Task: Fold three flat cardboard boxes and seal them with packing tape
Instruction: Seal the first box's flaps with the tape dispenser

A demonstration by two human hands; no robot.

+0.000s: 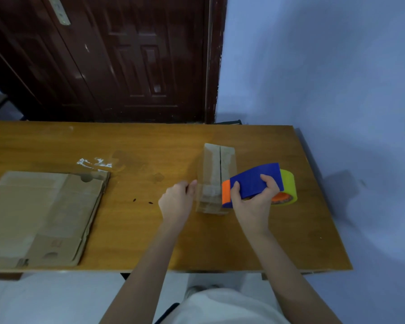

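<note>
Right hand (pixel 255 195) grips the tape dispenser (pixel 257 183) at centre right; left hand (pixel 177 199) pinches tape beside the small box (pixel 216 174) on the table (pixel 150 141)

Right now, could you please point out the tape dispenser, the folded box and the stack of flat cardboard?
tape dispenser (pixel 255 181): head view, on its blue body.
folded box (pixel 212 164): head view, on its top flap.
stack of flat cardboard (pixel 40 213): head view, on the top sheet.
</note>
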